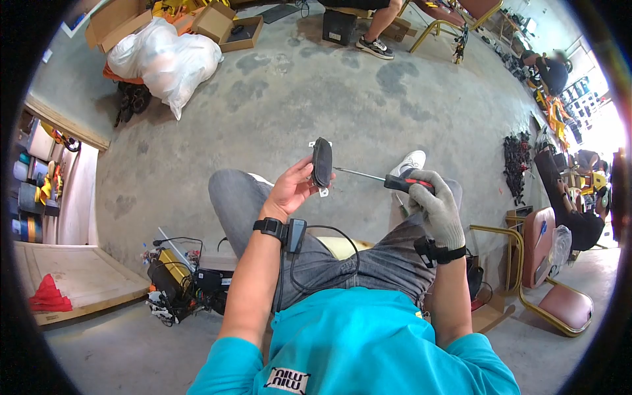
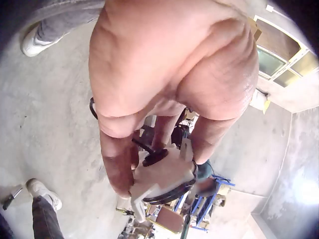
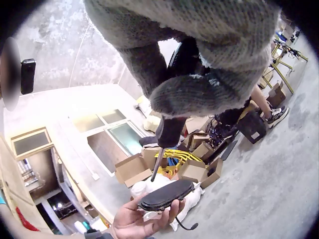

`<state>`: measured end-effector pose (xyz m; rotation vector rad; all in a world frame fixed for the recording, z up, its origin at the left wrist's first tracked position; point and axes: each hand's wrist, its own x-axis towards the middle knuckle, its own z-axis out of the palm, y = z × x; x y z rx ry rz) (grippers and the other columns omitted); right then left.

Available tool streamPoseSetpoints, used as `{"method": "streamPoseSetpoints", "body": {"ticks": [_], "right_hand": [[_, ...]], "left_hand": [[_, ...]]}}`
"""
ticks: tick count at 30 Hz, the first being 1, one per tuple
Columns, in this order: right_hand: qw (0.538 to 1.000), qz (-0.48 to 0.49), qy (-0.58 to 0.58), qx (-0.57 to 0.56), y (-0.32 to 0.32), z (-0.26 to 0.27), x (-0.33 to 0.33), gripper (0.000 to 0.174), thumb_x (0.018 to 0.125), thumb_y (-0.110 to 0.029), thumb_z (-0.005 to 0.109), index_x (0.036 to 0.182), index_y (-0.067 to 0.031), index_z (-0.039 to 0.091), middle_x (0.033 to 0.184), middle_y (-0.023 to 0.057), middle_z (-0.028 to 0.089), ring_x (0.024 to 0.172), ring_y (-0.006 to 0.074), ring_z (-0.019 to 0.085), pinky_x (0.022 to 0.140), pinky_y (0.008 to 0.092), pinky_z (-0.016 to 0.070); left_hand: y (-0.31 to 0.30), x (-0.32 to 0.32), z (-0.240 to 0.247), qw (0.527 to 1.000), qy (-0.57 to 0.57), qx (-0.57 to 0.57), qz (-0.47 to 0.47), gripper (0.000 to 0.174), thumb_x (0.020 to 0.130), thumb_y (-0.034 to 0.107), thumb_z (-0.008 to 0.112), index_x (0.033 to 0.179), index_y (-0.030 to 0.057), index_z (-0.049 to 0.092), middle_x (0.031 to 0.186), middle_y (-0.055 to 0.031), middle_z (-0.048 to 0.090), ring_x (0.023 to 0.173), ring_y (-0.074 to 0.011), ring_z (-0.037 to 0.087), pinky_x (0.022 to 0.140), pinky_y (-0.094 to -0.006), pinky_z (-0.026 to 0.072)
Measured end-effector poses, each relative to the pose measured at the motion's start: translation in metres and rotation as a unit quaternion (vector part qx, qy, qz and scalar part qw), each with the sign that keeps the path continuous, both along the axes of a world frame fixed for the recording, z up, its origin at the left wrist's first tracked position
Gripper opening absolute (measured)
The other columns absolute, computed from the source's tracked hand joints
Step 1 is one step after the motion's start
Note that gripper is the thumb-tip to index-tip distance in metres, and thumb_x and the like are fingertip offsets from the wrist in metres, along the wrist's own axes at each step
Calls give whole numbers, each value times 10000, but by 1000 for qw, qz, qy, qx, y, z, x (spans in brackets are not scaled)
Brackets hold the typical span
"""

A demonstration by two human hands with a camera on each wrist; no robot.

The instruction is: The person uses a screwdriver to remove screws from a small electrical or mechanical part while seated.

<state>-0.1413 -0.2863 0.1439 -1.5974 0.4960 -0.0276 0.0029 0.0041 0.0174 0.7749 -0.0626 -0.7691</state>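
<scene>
My bare left hand (image 1: 289, 189) holds a long, rounded black part (image 1: 322, 162) with white mounting tabs at its ends. In the left wrist view, the fingers grip its pale back (image 2: 164, 174), where a black piece (image 2: 155, 158) sticks out. A short black cable (image 3: 188, 225) hangs below the part in the right wrist view. My right hand (image 1: 439, 209), in a grey knitted glove, grips a screwdriver (image 1: 409, 184) by its black and red handle. The shaft points left, its tip close to the black part's right side.
A white plastic bag (image 1: 168, 62) and cardboard boxes (image 1: 230, 29) stand at the far left. Cables and tools (image 1: 178, 276) lie beside my left leg. A gold-framed chair (image 1: 559, 306) stands at right. Another person's leg (image 1: 382, 26) shows at the top.
</scene>
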Motion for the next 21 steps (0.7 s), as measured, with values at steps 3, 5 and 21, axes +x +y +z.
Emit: {"method": "streamPoseSetpoints", "body": {"ticks": [3,5,21], "right_hand": [[1000,2,2,-9,-1,1,-2,321,868,-152,660,1141,17,647,917,26,596,835,111,554,773,259,454],[1000,8,-14,-2,-1,2,-2,318,866,-148,663,1136,19,646,915,20,586,841,107,541,778,256,450],[999,40,9,-14,7,21,-1,317,888,-134,658,1164,21,635,847,36,611,746,118,585,690,272,477]], "left_hand": [[-1,-2,3,1000,-19,-15,9,554,1013,258,617,1480,10,453,1309,-174,635,1200,-330,640,975,-427,545],[1,-1,-1,1000,-21,-7,2,564,1009,264,624,1483,13,452,1299,-164,640,1189,-319,646,956,-413,548],[1,0,-5,999,-42,-12,-19,686,958,288,716,1513,22,412,1226,-176,674,1095,-254,679,956,-386,555]]}}
